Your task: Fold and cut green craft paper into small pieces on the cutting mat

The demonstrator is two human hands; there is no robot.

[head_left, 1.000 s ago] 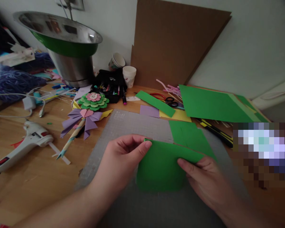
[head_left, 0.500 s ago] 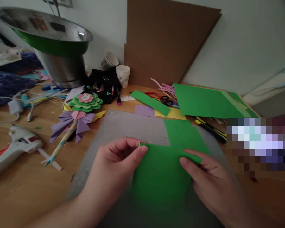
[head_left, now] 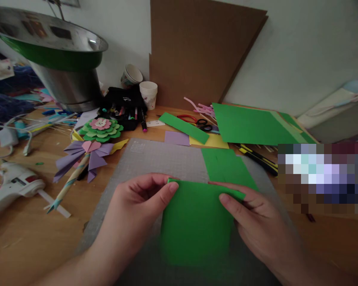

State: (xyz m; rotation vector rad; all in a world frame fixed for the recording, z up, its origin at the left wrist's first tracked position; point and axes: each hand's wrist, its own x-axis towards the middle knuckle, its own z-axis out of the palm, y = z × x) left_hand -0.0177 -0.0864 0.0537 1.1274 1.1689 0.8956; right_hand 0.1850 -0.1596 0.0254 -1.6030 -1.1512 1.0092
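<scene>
A sheet of green paper hangs between my hands above the grey cutting mat. My left hand pinches its upper left corner between thumb and fingers. At the upper right, my right hand grips the edge, thumb in front and fingers behind. The sheet's lower edge is blurred. Another green paper piece lies on the mat just behind the held sheet, partly covered by it and by my right fingers.
At the left are a paper flower wand and a white glue gun. Behind the mat lie a green strip, scissors and purple paper. A yellow-and-black cutter and a large green sheet lie at the right.
The view has shifted slightly, so everything sits a little further left. Both hands keep their hold on the green paper, and its top edge looks a bit straighter.
</scene>
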